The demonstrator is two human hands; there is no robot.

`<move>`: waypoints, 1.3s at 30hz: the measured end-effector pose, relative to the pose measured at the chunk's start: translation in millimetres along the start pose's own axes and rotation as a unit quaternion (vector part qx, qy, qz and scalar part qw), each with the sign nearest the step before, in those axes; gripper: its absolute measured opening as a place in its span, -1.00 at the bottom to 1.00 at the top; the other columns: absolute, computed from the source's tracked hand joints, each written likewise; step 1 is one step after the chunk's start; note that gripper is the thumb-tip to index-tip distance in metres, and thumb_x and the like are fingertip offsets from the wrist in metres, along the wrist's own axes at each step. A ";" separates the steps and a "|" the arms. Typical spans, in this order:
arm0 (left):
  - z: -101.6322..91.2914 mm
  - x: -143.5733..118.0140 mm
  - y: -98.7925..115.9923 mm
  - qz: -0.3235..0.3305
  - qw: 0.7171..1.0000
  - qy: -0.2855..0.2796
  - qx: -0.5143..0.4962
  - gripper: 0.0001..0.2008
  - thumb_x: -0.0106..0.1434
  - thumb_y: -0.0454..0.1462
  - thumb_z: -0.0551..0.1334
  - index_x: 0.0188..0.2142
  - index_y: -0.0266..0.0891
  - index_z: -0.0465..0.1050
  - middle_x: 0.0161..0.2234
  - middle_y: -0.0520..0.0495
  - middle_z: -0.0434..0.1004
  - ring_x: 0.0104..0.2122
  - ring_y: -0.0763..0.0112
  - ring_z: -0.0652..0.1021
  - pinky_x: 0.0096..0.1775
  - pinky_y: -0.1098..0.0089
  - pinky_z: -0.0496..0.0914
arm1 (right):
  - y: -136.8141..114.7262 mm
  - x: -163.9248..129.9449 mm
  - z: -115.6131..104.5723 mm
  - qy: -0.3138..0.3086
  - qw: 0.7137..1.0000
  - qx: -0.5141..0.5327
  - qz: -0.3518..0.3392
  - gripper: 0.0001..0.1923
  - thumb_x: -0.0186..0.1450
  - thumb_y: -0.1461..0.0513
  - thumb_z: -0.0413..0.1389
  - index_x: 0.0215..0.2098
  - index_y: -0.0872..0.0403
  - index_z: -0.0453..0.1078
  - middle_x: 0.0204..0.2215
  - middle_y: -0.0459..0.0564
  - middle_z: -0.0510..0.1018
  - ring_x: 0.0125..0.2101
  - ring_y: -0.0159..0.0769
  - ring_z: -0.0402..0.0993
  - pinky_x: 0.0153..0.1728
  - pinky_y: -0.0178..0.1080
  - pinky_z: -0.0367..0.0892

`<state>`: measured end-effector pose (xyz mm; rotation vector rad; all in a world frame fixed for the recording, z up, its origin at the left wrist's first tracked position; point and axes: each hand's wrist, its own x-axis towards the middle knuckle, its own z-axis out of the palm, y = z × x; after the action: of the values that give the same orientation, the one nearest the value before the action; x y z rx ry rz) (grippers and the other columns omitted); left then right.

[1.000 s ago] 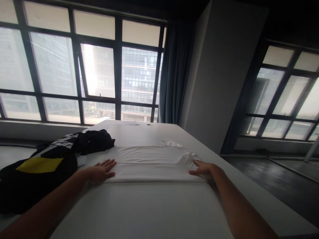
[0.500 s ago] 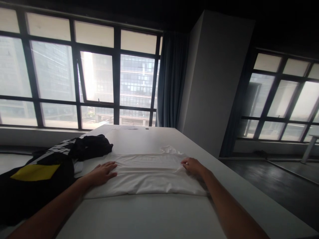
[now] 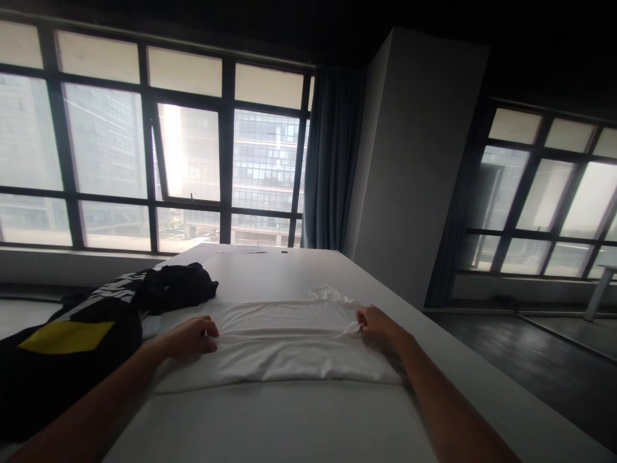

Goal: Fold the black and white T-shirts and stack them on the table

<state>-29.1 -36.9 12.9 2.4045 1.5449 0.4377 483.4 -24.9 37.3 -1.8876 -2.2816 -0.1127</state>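
A white garment [image 3: 289, 350] of thin, wrinkled fabric lies folded across the table, its long near edge running from left to right. At its left side my left hand [image 3: 193, 335] is closed, fingers curled and thumb drawn in against the fabric. On the opposite side my right hand [image 3: 376, 321] pinches a gathered bit of the same cloth, which bunches up at the fingertips. A crumpled part of the garment [image 3: 328, 292] sticks out beyond the far fold. The exact kind of garment cannot be made out.
Black clothing [image 3: 178, 288] with white lettering and a yellow patch [image 3: 67, 336] is heaped along the left of the white table [image 3: 279, 424]. Papers [image 3: 241, 249] lie at the far end. Windows, a curtain [image 3: 332, 161] and a pillar [image 3: 414, 167] stand beyond.
My left hand has gone from lying flat with fingers spread to curled closed on the garment's left side. The right hand has shifted slightly right, pulling up a small gather of cloth.
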 end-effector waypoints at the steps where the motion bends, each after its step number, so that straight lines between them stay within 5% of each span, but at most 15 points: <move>1: -0.7 -0.2 -0.5 -0.006 1.000 0.006 -0.001 -0.65 0.02 0.03 0.25 -0.36 -0.16 0.57 -0.31 -0.09 0.56 -0.34 0.25 0.52 -0.28 0.35 0.37 | 0.8 -0.3 0.4 0.008 1.000 0.001 0.002 -0.65 -0.02 0.47 0.06 -0.30 0.07 0.45 -0.43 -0.05 0.54 -0.28 -0.24 0.40 -0.14 -0.30 0.20; 4: -2.4 -0.3 -2.3 -0.007 1.000 0.026 -0.008 -0.70 0.02 0.00 0.22 -0.47 -0.18 0.49 -0.40 -0.06 0.53 -0.40 0.30 0.48 -0.33 0.36 0.35 | 1.7 -0.4 -0.5 0.036 0.999 0.010 0.001 -0.51 -0.05 0.49 0.04 -0.17 0.07 0.46 -0.34 -0.02 0.57 -0.23 -0.23 0.43 -0.14 -0.31 0.19; 10: -15.5 -2.3 7.6 0.021 0.994 0.080 -0.064 -0.65 0.11 0.04 0.15 -0.47 -0.19 0.41 -0.47 -0.01 0.50 -0.43 0.35 0.44 -0.33 0.38 0.35 | -1.8 6.5 -7.4 0.122 0.991 0.008 -0.045 -0.63 0.00 0.44 0.01 -0.28 0.07 0.50 -0.26 0.00 0.58 -0.17 -0.20 0.43 -0.08 -0.26 0.18; 15: -10.0 1.4 3.1 -0.022 0.988 0.144 -0.042 -0.62 0.14 0.05 0.12 -0.37 -0.19 0.48 -0.41 -0.06 0.57 -0.39 0.29 0.51 -0.30 0.34 0.38 | -1.2 15.6 9.6 0.195 0.980 -0.025 0.030 -0.56 0.16 0.39 0.00 0.01 0.13 0.40 -0.06 0.12 0.50 -0.02 -0.13 0.35 0.08 -0.16 0.09; 18: 1.8 4.5 -13.8 -0.034 0.991 0.129 -0.021 -0.57 0.10 0.05 0.18 -0.23 -0.19 0.53 -0.21 -0.18 0.60 -0.24 0.15 0.56 -0.15 0.24 0.41 | -0.1 17.8 22.0 0.150 0.982 -0.060 0.094 -0.43 0.22 0.36 0.01 0.22 0.13 0.24 0.08 0.19 0.40 0.08 -0.04 0.29 0.17 -0.01 -0.01; 21: 10.3 6.3 -23.4 -0.014 0.993 0.119 -0.021 -0.48 0.13 0.11 0.16 -0.10 -0.18 0.54 0.00 -0.26 0.53 -0.07 0.08 0.54 -0.01 0.21 0.38 | -1.0 17.1 26.9 0.100 0.990 -0.035 0.092 -0.52 0.33 0.23 -0.03 0.21 0.06 0.26 0.15 0.16 0.35 0.09 -0.08 0.31 0.15 -0.07 0.07; 24: 16.6 6.0 -14.8 -0.014 0.996 0.083 -0.021 -0.36 0.24 0.17 0.02 0.07 -0.17 0.46 0.11 -0.22 0.46 0.06 0.09 0.48 0.08 0.25 0.34 | -1.4 13.6 32.9 -0.005 0.998 0.026 0.057 -0.46 0.37 0.03 -0.09 0.24 0.07 0.24 0.24 0.15 0.26 0.18 -0.12 0.24 0.16 -0.17 0.11; 28: 24.5 1.7 4.0 -0.006 0.999 -0.007 0.053 -0.29 0.30 0.18 -0.14 0.27 -0.12 0.23 0.29 -0.10 0.20 0.28 0.13 0.21 0.27 0.16 0.05 | 8.3 9.2 51.1 -0.127 0.990 0.033 0.059 -0.19 0.32 -0.19 -0.14 0.37 0.09 0.00 0.36 0.13 -0.02 0.34 -0.01 -0.14 0.27 0.01 -0.11; 32: 26.4 0.9 5.3 -0.025 0.992 -0.057 0.108 -0.25 0.31 0.19 -0.20 0.35 -0.12 0.02 0.37 -0.09 -0.08 0.35 0.15 0.01 0.29 0.05 -0.12 | 21.9 12.8 64.1 -0.105 0.993 0.029 0.034 -0.14 0.32 -0.24 -0.26 0.40 0.08 -0.08 0.38 0.04 -0.11 0.36 -0.06 -0.26 0.30 0.00 -0.22; 39: 24.1 5.5 0.5 -0.035 0.990 -0.076 0.111 -0.24 0.31 0.20 -0.21 0.37 -0.12 -0.08 0.38 -0.11 -0.18 0.36 0.12 -0.05 0.28 0.00 -0.16 | 18.1 19.6 59.9 -0.101 0.994 0.021 0.042 -0.12 0.31 -0.25 -0.25 0.40 0.10 -0.09 0.39 0.05 -0.13 0.36 -0.06 -0.26 0.32 -0.02 -0.26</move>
<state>-17.4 -33.2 -8.6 2.4683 1.6792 0.0683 492.4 7.8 -18.8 -2.0544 -2.3037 0.1446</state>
